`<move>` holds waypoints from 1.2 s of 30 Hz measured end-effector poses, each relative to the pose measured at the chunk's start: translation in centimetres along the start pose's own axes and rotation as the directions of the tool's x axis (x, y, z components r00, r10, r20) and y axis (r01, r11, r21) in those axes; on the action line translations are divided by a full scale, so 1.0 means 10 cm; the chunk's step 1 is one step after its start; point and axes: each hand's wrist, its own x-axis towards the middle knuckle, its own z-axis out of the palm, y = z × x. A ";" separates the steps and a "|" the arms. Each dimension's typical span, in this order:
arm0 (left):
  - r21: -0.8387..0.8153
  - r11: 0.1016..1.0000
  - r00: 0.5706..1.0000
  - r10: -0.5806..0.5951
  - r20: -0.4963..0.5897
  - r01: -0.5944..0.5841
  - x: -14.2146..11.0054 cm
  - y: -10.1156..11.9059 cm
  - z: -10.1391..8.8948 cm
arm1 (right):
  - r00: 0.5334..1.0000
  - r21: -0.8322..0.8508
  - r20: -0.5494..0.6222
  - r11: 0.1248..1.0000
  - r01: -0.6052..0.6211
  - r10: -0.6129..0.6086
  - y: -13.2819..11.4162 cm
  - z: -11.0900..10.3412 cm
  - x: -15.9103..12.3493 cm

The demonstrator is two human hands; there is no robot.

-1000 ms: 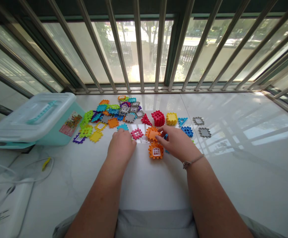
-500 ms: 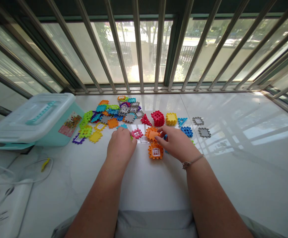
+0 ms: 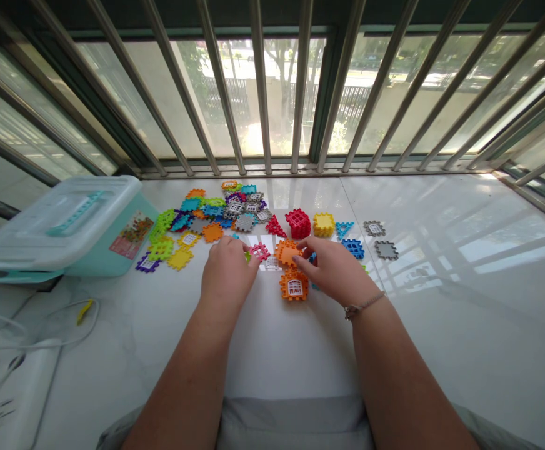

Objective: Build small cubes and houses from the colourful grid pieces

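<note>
Since a moment ago, the left hand (image 3: pixel 228 275) has edged rightward from the colourful heap of interlocking plastic tiles (image 3: pixel 211 215) near the marble sill's (image 3: pixel 441 312) back edge; its fingers curl down beside a green tile (image 3: pixel 247 257), any grip unclear. Further right, the right hand (image 3: pixel 333 269) rests its fingertips on an orange tile (image 3: pixel 287 253), not clearly grasping it, just behind an orange house-shaped cube (image 3: pixel 294 286). A careless press there could knock that cube apart or shove neighbouring tiles.

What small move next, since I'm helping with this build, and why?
Probably join the orange panel under the right hand to the orange windowed box below it: colours match, and a red cube and a yellow cube stand nearby.
</note>
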 end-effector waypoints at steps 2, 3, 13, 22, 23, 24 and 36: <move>-0.033 0.999 1.000 0.000 -0.026 -0.001 0.00 0.00 0.00 | 1.000 0.015 -0.014 1.000 0.003 -0.002 -0.01 -0.01 0.00; -0.050 0.999 0.999 0.003 -0.041 -0.006 0.00 0.01 0.00 | 1.000 0.020 -0.020 1.000 0.005 -0.005 -0.01 -0.01 0.00; -0.308 0.945 0.983 0.055 -0.176 -0.108 0.00 0.08 -0.05 | 0.995 0.049 -0.087 0.998 0.046 -0.042 0.00 0.01 0.00; -0.587 0.802 0.988 0.021 -0.152 -0.107 -0.02 0.11 -0.05 | 0.992 0.080 -0.100 0.994 0.080 -0.071 0.00 0.02 0.00; -0.615 0.782 0.990 0.017 -0.139 -0.100 -0.03 0.11 -0.05 | 0.991 0.084 -0.104 0.992 0.094 -0.085 0.00 0.02 -0.01; -0.638 0.764 0.992 0.018 -0.128 -0.096 -0.03 0.12 -0.06 | 0.989 0.086 -0.109 0.990 0.109 -0.099 0.00 0.02 -0.01; -0.846 0.528 0.992 0.057 0.117 0.069 -0.07 0.18 -0.07 | 0.969 0.250 -0.140 0.939 0.234 -0.204 -0.03 0.01 -0.03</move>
